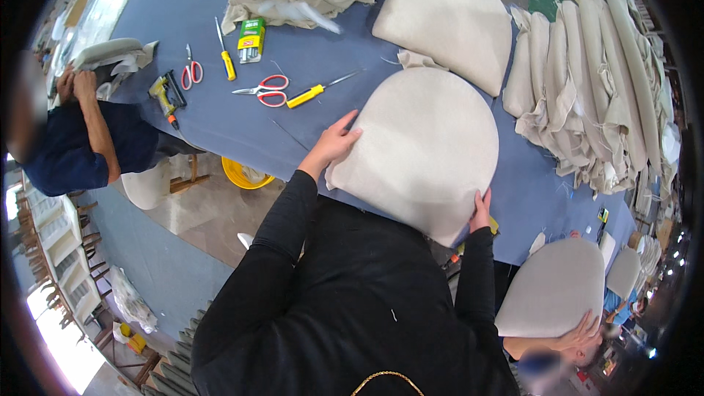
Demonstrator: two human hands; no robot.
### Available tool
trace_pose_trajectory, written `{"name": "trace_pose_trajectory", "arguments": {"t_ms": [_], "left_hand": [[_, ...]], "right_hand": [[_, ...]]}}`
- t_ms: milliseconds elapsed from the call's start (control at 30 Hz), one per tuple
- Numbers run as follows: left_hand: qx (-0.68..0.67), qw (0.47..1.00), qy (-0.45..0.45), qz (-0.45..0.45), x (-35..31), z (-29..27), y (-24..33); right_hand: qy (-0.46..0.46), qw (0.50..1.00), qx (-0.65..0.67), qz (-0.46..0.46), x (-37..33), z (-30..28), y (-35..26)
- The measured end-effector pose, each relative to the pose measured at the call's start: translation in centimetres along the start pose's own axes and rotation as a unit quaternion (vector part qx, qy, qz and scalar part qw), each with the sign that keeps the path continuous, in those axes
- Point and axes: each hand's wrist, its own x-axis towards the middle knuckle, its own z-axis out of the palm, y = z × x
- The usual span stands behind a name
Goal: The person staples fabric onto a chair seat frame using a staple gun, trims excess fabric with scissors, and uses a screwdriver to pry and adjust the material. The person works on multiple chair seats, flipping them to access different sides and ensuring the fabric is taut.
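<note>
Blue-covered worktable [315, 51] fills the scene, workshop floor below it at left. On the table's near edge lies a round beige upholstered seat pad [422, 150], flat, one edge overhanging toward the person. Left hand [334, 143] rests open on the pad's left rim, fingers spread and pressing the fabric. Right hand [481, 211] curls around the pad's lower right edge, gripping it; black sleeves on both arms. Beyond the pad, a second seat pad [447, 18] of the same kind lies just behind it. To the right, a row of folded beige covers [587, 81]. Left of the pad: yellow-handled screwdriver [314, 92], red scissors [265, 91], smaller red scissors [191, 72], a staple gun [166, 97]. A co-worker in dark blue [81, 139] bends at the far left; another person's hand [583, 334] holds a grey pad [550, 286] at lower right.
</note>
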Motion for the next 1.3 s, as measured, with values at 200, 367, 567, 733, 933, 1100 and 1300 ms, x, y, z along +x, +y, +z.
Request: {"name": "trace_pose_trajectory", "arguments": {"t_ms": [200,367,567,733,933,1100,1300], "left_hand": [[0.077,0.981,-0.169,0.059,-3.4,-3.9,15.0],[-0.05,0.954,-0.271,0.119,-0.5,-1.8,20.5],[0.108,0.975,-0.131,0.142,7.6,-2.6,11.4],[0.454,0.868,0.172,0.101,6.0,-10.2,3.7],[0.438,0.858,0.13,0.237,3.0,-14.4,-1.7],[0.345,0.887,0.263,0.156,3.7,-17.1,-3.1],[0.343,0.864,0.333,0.16,3.3,-21.7,-4.5]], "right_hand": [[-0.2,0.963,0.107,-0.148,-9.4,-2.6,-13.9],[0.0,0.985,-0.072,-0.156,-14.9,-12.8,-18.8],[0.17,0.877,-0.106,-0.436,-15.3,0.2,-14.6],[0.28,0.826,-0.249,-0.422,-24.3,9.4,-22.3],[0.25,0.797,-0.217,-0.505,-25.0,11.9,-22.2],[0.273,0.774,-0.223,-0.526,-25.5,15.6,-22.5],[0.155,0.765,-0.112,-0.615,-23.1,16.1,-27.0]]}}
